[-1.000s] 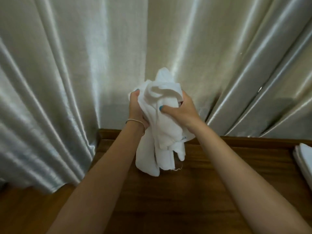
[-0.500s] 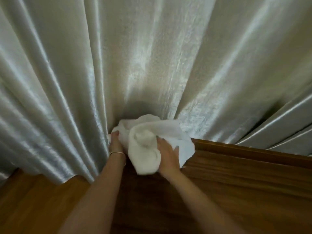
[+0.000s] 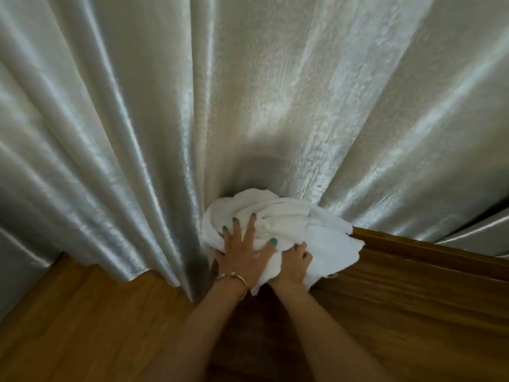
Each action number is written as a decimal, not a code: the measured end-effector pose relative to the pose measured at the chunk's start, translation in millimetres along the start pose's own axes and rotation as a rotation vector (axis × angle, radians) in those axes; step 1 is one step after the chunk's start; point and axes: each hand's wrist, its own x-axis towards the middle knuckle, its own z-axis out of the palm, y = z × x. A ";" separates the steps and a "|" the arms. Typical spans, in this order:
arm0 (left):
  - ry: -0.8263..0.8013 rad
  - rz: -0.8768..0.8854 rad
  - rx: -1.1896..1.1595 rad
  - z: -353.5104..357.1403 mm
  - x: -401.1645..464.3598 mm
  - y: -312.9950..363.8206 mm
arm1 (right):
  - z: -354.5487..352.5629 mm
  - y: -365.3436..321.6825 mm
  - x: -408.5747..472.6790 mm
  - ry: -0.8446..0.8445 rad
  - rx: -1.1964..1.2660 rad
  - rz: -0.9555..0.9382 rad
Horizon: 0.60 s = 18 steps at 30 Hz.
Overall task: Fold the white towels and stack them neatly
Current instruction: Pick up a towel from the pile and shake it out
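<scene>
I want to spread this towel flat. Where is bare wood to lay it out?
Bare wooden tabletop lies right of the right hand, up to the raised back edge. It is crowded at the back, where the bunched towel under the left hand presses the curtain.

Silvery pleated curtain (image 3: pixel 275 92) — hanging behind a wooden table (image 3: pixel 413 299).

One head-worn wide-angle view looks forward and steeply down, close on the wooden table (image 3: pixel 413 312); the curtain (image 3: pixel 248 92) fills ten through two o'clock.
</scene>
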 end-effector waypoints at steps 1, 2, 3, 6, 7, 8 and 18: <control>0.015 0.017 0.030 11.3 1.3 -2.2 | 2.9 1.4 9.3 -0.043 -0.030 -0.001; 0.045 0.026 0.073 18.3 4.1 -4.9 | 4.9 4.5 15.5 -0.067 -0.084 -0.022; 0.074 0.022 0.122 21.8 6.7 -6.9 | 6.2 8.5 18.0 -0.072 -0.150 -0.053; 0.073 -0.019 0.218 24.6 14.3 -7.8 | 6.8 16.7 10.3 -0.091 -0.168 -0.135; 0.051 -0.026 0.255 25.1 16.4 -7.2 | 3.3 20.7 6.6 -0.129 -0.131 -0.168; 0.038 -0.025 0.300 24.3 18.7 -7.4 | -2.0 24.0 2.9 -0.174 -0.084 -0.204; 0.002 0.043 0.246 0.6 14.1 -1.0 | -93.9 35.9 -17.8 0.303 0.255 -0.235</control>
